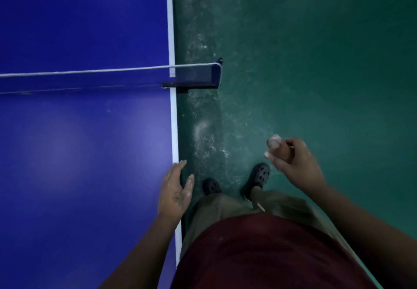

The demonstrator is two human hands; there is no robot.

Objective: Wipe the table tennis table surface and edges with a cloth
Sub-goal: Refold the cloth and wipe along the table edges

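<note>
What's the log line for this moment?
left hand: open, at white edge of blue table tennis table | right hand: grips small pale bunched cloth over green floor

Blue table (79, 149), white edge; green floor (316, 63).

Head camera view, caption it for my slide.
Beside the table tennis table: left hand open at its edge, right hand gripping a pale cloth.

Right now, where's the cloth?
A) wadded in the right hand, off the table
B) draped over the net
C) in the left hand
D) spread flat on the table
A: the cloth is a pale wad gripped in the right hand over the floor; the left hand is open at the edge of the table.
</note>
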